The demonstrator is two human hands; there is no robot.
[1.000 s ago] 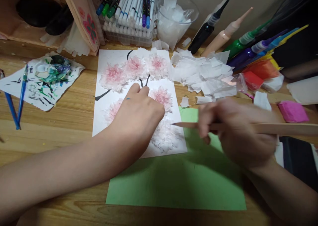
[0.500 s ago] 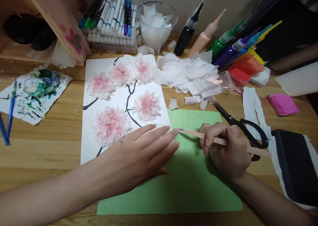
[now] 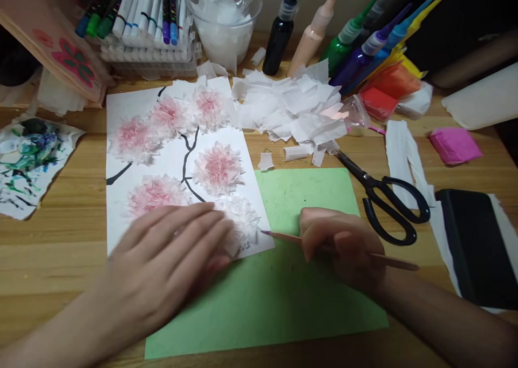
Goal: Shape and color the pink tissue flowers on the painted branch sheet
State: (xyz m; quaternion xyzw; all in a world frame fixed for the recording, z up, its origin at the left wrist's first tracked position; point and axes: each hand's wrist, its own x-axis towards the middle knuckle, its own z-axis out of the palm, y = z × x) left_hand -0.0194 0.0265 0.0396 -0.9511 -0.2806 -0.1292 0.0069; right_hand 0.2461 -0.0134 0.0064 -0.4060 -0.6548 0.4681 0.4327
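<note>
My left hand [image 3: 170, 254] lies palm down with fingers stretched over the lower part of a white sheet [image 3: 172, 155]. Pink-centred tissue flowers [image 3: 218, 167] and black painted branches cover that sheet. By my left fingertips sits a whiter tissue flower [image 3: 245, 225], partly hidden under the hand. In my closed right hand [image 3: 342, 244] is a slim pale-pink paintbrush [image 3: 283, 237], its tip at the white flower's right edge. Below both hands spreads a green sheet [image 3: 267, 298], partly under the white one.
Black-handled scissors [image 3: 370, 184] lie right of the green sheet. Behind are a heap of white tissue pieces [image 3: 291, 106], a plastic cup [image 3: 224, 39], markers [image 3: 141, 12] and paint bottles [image 3: 279, 41]. A paint-smeared sheet [image 3: 24, 190] is at left, a black case [image 3: 477, 249] at right.
My left hand has drawn back leftward, uncovering the whitish flower. My right hand has brought the brush tip to that flower's edge. The view has shifted, so the desk items appear further left.
</note>
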